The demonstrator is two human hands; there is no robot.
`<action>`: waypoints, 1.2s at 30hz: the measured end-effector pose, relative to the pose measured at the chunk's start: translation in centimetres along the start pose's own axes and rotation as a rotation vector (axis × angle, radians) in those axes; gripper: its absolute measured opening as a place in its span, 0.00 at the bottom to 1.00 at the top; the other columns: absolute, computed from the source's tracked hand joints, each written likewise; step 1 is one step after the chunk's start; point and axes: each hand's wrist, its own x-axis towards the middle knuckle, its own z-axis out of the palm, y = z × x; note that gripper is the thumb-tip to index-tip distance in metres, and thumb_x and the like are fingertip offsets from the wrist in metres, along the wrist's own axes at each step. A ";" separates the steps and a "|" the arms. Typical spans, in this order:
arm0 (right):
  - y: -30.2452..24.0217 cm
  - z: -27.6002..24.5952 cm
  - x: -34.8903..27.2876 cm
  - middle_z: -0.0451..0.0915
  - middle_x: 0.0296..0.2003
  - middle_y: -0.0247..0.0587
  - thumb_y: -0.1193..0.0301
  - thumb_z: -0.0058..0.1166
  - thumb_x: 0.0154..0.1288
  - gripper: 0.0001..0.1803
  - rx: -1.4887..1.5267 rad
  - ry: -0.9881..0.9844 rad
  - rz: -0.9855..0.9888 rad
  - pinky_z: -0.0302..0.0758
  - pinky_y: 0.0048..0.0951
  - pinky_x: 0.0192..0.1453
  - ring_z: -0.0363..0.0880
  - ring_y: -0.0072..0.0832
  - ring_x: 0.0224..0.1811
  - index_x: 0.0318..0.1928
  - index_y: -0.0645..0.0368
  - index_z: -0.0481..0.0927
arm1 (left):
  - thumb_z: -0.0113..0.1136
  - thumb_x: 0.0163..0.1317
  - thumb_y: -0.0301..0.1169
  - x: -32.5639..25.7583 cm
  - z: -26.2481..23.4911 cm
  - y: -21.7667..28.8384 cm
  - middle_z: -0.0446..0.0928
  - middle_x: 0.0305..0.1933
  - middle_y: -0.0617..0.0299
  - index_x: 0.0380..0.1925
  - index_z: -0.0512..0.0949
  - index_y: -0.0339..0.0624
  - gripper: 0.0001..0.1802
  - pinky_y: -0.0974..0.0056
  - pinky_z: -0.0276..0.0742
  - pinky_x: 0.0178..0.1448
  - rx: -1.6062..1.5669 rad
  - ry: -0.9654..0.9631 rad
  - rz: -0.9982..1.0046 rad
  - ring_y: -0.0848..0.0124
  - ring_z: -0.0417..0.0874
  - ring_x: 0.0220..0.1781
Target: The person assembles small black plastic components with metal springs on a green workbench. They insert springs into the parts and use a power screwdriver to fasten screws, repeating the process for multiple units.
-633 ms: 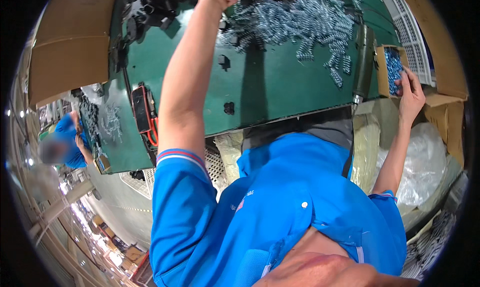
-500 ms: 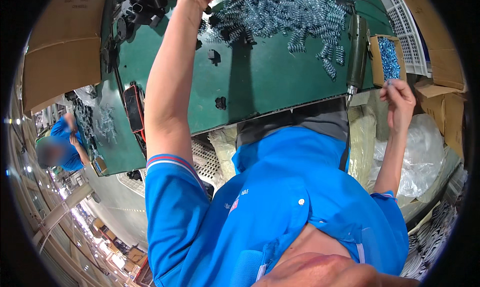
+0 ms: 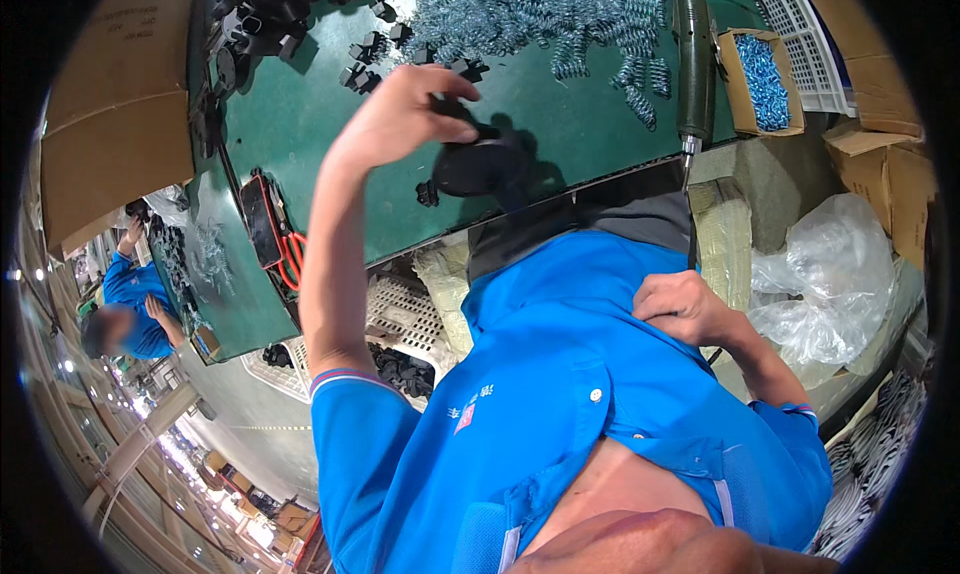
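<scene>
My left hand (image 3: 405,114) is closed on a black plastic part (image 3: 468,168) with a round disc-like end, held above the near part of the green table (image 3: 600,124). A small black piece (image 3: 427,193) lies beside that part. My right hand (image 3: 688,309) is in front of my blue shirt with its fingers curled together; what they hold, if anything, is hidden. Beyond my left hand lie several small black blocks (image 3: 362,77) and a heap of metal coil springs (image 3: 540,19). A dark green power screwdriver (image 3: 694,69) points its bit toward me at the right.
An open cardboard box (image 3: 737,86) holds bluish screws (image 3: 763,82). Black plastic parts (image 3: 262,19) are piled far left. A phone (image 3: 260,222) and red-handled pliers (image 3: 290,259) lie at the left edge. White crates (image 3: 405,314) stand below. Another person (image 3: 135,309) sits at left.
My left hand has come back from the far side of the table with the black part. My right hand has moved from the screw box to my shirt front.
</scene>
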 end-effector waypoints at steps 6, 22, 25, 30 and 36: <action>2.2 -0.9 -1.1 0.82 0.35 0.44 0.81 0.55 0.60 0.07 0.604 0.629 0.400 0.79 0.24 0.33 0.83 0.27 0.31 0.40 0.68 0.81 | 0.66 0.58 0.36 4.8 5.0 0.5 0.79 0.45 0.54 0.47 0.84 0.43 0.18 0.55 0.77 0.52 0.425 0.383 0.171 0.54 0.81 0.50; 7.0 0.7 2.0 0.84 0.42 0.48 0.80 0.58 0.65 0.18 0.673 1.171 0.288 0.80 0.24 0.38 0.85 0.32 0.39 0.54 0.67 0.73 | 0.61 0.55 0.28 8.2 8.9 1.5 0.81 0.39 0.47 0.35 0.78 0.36 0.10 0.55 0.79 0.44 0.176 0.468 0.123 0.51 0.84 0.39; 6.8 0.7 2.3 0.84 0.42 0.48 0.80 0.57 0.66 0.17 0.692 1.188 0.272 0.80 0.25 0.39 0.86 0.32 0.39 0.54 0.67 0.73 | 0.57 0.69 0.31 6.9 7.9 1.5 0.84 0.43 0.51 0.48 0.75 0.33 0.13 0.64 0.83 0.44 -0.489 0.385 0.029 0.65 0.88 0.46; 6.5 1.0 2.3 0.84 0.44 0.50 0.78 0.56 0.67 0.17 0.833 1.199 0.267 0.80 0.28 0.42 0.86 0.35 0.42 0.55 0.65 0.73 | 0.54 0.71 0.28 3.5 7.1 -0.4 0.83 0.46 0.47 0.47 0.75 0.33 0.10 0.61 0.83 0.49 -1.006 0.386 -0.029 0.57 0.87 0.50; 7.1 1.0 1.7 0.83 0.45 0.47 0.79 0.54 0.68 0.15 0.817 1.209 0.285 0.81 0.26 0.43 0.84 0.31 0.42 0.55 0.63 0.73 | 0.62 0.64 0.23 0.9 7.6 -2.0 0.83 0.46 0.59 0.43 0.82 0.37 0.08 0.69 0.79 0.49 -0.888 0.612 0.020 0.72 0.83 0.48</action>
